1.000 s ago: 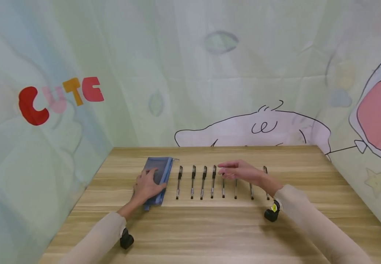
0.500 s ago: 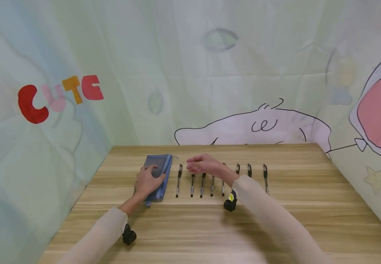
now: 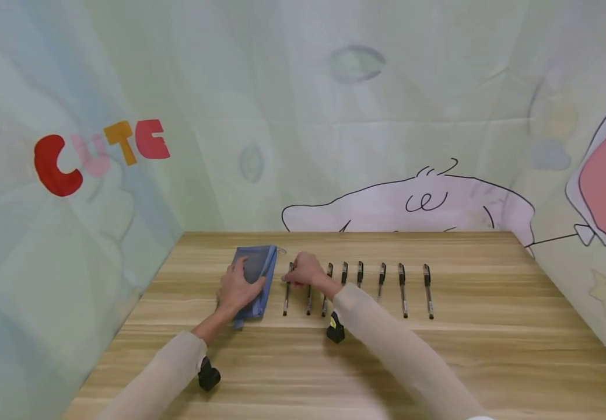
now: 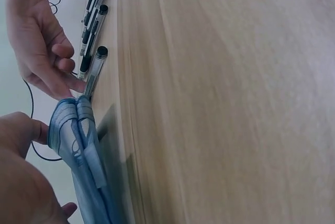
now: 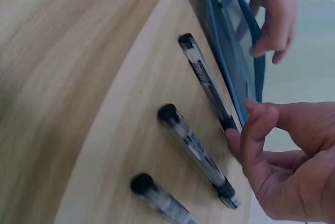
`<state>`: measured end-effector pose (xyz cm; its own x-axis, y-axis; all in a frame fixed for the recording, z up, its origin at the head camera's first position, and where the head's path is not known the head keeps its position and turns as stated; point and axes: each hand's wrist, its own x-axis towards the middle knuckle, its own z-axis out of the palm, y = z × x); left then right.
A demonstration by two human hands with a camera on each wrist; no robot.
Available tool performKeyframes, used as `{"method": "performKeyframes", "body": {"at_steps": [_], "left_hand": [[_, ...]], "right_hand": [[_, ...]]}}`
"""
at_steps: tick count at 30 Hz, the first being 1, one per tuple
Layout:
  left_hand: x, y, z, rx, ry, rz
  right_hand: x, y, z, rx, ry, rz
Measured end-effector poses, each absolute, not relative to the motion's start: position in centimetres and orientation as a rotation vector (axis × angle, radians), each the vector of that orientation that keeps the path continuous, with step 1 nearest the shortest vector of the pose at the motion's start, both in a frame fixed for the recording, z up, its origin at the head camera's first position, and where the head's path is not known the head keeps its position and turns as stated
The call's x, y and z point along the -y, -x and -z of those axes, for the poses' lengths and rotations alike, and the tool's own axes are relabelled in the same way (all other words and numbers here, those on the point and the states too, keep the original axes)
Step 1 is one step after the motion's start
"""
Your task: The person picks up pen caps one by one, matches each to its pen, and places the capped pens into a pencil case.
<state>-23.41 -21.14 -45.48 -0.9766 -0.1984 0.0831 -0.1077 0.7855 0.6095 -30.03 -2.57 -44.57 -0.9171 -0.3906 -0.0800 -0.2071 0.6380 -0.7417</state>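
My left hand (image 3: 237, 290) holds a blue mesh zip pencil pouch (image 3: 266, 280) on the table, fingers bent over its left side and thumb towards the zipper edge. In the left wrist view, the pouch (image 4: 86, 166) shows its folded end beside a fingertip. My right hand (image 3: 305, 270) is at the upper part of the leftmost gel pen (image 3: 285, 306), thumb on one side and bent fingers on the other. The right wrist view shows this pen (image 5: 204, 80) lying beside the pouch (image 5: 225, 46), its cap end hidden behind the right fingers (image 5: 235, 143).
Several more black-capped clear gel pens, such as the rightmost one (image 3: 428, 291), lie in a row across the wooden table (image 3: 303, 373). My right forearm passes in front of some of them. A printed curtain (image 3: 303, 134) stands behind the table.
The right hand has moved left across the row of pens, from the middle to the leftmost one, and its fingers have curled. The left hand stays on the pouch.
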Motion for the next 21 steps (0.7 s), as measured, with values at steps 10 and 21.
{"method": "performKeyframes", "body": {"at_steps": [10,21], "left_hand": [[21.1,23.3,45.8,2.834,-0.275,0.976],[21.1,22.8,45.8,2.788,-0.264,0.983]], "right_hand": [[3.9,29.8,45.3,-2.711,0.415,0.968],[2.9,30.4,45.9,-2.516,0.384,1.247]]}}
